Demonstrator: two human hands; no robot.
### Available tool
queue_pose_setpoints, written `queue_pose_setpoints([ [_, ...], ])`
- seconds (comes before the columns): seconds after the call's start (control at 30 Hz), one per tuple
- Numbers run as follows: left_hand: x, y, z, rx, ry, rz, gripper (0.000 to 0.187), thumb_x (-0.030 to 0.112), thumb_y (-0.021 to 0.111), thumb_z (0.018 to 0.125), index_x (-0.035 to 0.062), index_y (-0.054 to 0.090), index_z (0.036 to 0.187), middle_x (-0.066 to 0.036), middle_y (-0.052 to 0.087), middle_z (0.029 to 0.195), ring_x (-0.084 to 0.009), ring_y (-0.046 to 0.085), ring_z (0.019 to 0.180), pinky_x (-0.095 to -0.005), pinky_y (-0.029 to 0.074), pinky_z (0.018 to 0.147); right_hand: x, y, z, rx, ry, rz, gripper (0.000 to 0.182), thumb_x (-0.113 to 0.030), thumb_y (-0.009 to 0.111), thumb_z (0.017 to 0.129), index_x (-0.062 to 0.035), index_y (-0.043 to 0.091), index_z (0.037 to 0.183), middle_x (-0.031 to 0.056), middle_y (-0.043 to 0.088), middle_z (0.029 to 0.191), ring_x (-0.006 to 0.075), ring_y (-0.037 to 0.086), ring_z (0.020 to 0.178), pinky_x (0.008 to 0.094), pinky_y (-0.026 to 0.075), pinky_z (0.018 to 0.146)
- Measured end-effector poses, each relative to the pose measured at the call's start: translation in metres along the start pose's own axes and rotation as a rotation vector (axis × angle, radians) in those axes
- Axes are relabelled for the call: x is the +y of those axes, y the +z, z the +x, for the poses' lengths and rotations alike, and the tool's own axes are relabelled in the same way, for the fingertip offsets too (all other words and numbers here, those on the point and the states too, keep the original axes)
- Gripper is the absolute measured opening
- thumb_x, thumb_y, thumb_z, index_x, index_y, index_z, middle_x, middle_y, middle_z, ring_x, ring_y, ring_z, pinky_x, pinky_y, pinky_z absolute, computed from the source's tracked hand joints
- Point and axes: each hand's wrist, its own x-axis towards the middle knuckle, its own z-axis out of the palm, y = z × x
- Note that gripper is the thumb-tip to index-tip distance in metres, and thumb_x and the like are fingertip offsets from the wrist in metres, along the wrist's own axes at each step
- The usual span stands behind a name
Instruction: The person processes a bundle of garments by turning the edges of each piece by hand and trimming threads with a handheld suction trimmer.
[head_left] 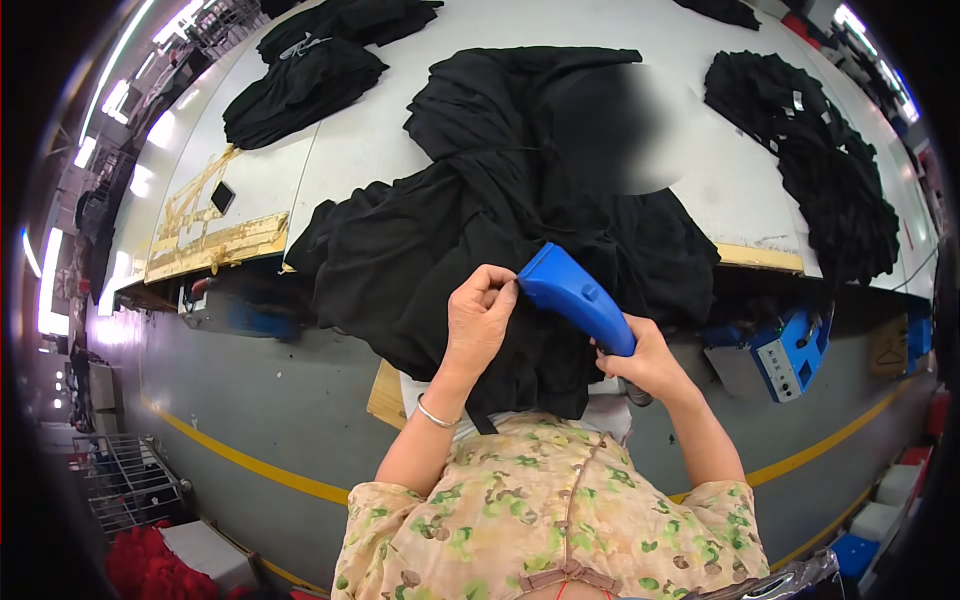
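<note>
My right hand [645, 358] is wrapped round the handle of a blue handheld thread trimmer [568, 288], whose flared head points up and to the left. Close by that head, my left hand [482, 315] is closed in a pinch, its fingertips at the tool's left corner. Whatever lies between those fingers is too small to make out against the dark cloth. Under both hands a large black garment [400, 245] lies bunched, spread over the table and hanging off its front edge towards my lap. A blurred patch hides part of the cloth at the upper right.
Piles of black garments lie on the white table [370, 130], one pile [305, 90] at the left, another [830, 160] at the right. A small dark flat object [222, 197] sits near worn tape. Below the right edge hangs a blue control box [790, 358]. A wire cart [130, 485] stands lower left.
</note>
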Motion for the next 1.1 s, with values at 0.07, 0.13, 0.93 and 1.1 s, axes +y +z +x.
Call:
queue_pose_setpoints([
  [0.07,0.005,-0.003,-0.002,0.022,-0.014,-0.039,0.002,0.002,0.061,0.098,0.0007,0.062,0.1,0.007,0.054,0.075,0.0016,0.043,0.062,-0.0164,0.034,0.058,0.0,0.002,0.001,0.008,-0.018,0.086,0.026,0.0,0.068,0.071,0.0024,0.061,0.096,0.0041,0.061,0.076,0.0097,0.058,0.063,0.0255,0.049,0.059],
  [0.13,0.01,-0.005,-0.006,0.021,-0.056,-0.083,0.004,0.004,0.061,0.099,0.0022,0.061,0.103,0.006,0.056,0.076,0.0008,0.047,0.064,-0.0152,0.037,0.06,0.0,0.0,0.004,0.038,-0.058,0.19,0.026,-0.002,0.068,0.073,0.0013,0.061,0.098,0.0024,0.061,0.077,0.0083,0.057,0.064,0.0251,0.049,0.06],
  [0.93,0.042,-0.04,0.029,-0.042,-0.057,0.378,0.047,0.023,0.067,0.096,0.0029,0.047,0.058,0.001,0.04,0.052,-0.0109,0.027,0.054,-0.0334,0.026,0.049,-0.015,0.004,0.007,0.205,-0.137,0.191,0.026,0.0,0.068,0.068,0.0026,0.062,0.093,0.0071,0.061,0.075,0.0142,0.06,0.06,0.0281,0.05,0.058],
  [1.1,0.03,-0.029,0.039,-0.112,-0.337,-0.297,0.032,0.024,0.062,0.101,0.0074,0.063,0.073,0.009,0.062,0.073,-0.0017,0.046,0.064,-0.0239,0.039,0.057,-0.019,0.016,0.007,0.149,-0.107,0.043,0.024,0.001,0.067,0.071,0.0027,0.062,0.095,0.0052,0.061,0.075,0.0119,0.06,0.06,0.0269,0.051,0.059],
])
